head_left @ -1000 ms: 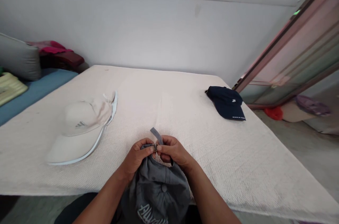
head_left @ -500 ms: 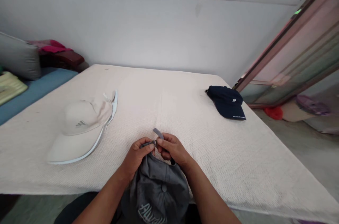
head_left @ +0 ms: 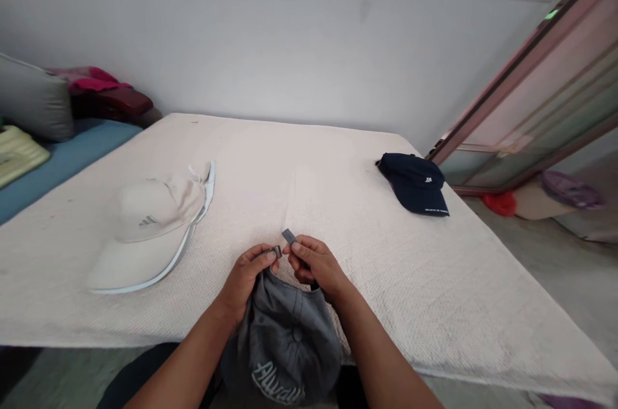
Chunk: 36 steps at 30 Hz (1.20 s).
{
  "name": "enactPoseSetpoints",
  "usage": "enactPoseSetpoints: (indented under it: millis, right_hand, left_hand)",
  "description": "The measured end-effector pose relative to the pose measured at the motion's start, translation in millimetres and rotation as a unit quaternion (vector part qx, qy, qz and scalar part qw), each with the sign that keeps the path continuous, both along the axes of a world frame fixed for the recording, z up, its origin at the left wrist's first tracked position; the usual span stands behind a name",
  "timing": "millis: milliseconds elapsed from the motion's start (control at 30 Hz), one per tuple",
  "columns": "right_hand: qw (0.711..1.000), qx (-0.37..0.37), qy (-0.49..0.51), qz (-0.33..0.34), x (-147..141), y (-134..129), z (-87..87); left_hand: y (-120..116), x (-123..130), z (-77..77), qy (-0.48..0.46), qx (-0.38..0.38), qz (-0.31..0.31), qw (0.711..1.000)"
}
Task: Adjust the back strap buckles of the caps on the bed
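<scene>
A dark grey baseball cap (head_left: 290,325) with light stitched lettering hangs at the table's near edge, its back opening facing away from me. My left hand (head_left: 250,274) pinches the short end of its back strap, where a small metal buckle (head_left: 277,251) shows at the fingertips. In my right hand (head_left: 316,264), thumb and fingers are closed on the loose grey strap (head_left: 289,236), whose flat tip sticks up past them. Buckle and strap tip are apart by a small gap. Part of the strap is hidden behind my right fingers.
A cream cap (head_left: 149,222) with a light blue brim edge lies on the left of the cloth-covered table (head_left: 290,164). A navy cap (head_left: 412,182) lies at the far right. Behind the table stands a pale wall (head_left: 270,48); a glass sliding door (head_left: 535,93) is on the right.
My hands have moved slightly apart. The strap tip has come away from the buckle, which now shows clearly at my left fingertips. The view has tilted down a little.
</scene>
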State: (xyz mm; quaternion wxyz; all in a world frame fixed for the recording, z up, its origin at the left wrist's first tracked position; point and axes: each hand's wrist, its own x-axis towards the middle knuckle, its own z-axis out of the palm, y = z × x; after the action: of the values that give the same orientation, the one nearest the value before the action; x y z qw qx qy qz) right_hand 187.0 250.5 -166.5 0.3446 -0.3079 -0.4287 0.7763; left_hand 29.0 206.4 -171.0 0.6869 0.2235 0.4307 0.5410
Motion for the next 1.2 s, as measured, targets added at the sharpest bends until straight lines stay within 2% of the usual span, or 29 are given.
enactPoseSetpoints:
  millis: [167, 533, 733, 1067, 1200]
  right_hand:
    - [1.000, -0.012, -0.009, 0.013, 1.6, -0.8, 3.2]
    - [0.998, 0.012, -0.030, 0.055, 0.0, -4.4, 4.8]
    - [0.996, 0.013, -0.049, 0.070, -0.5, -4.4, 4.4]
    - [0.994, 0.012, -0.071, 0.081, -0.1, -3.6, 2.0]
    - [0.993, 0.013, -0.086, 0.074, 0.0, -2.9, 3.5]
  left_hand:
    - [1.4, -0.3, 0.8, -0.001, 0.007, -0.002, 1.000]
    - [1.0, -0.5, 3.2, -0.019, 0.051, -0.024, 0.998]
    - [1.0, -0.3, 1.7, -0.069, 0.043, -0.023, 0.996]
    - [0.8, 2.7, 8.1, -0.084, 0.031, -0.030, 0.996]
    - [0.8, 1.8, 5.8, -0.069, 0.020, -0.025, 0.997]
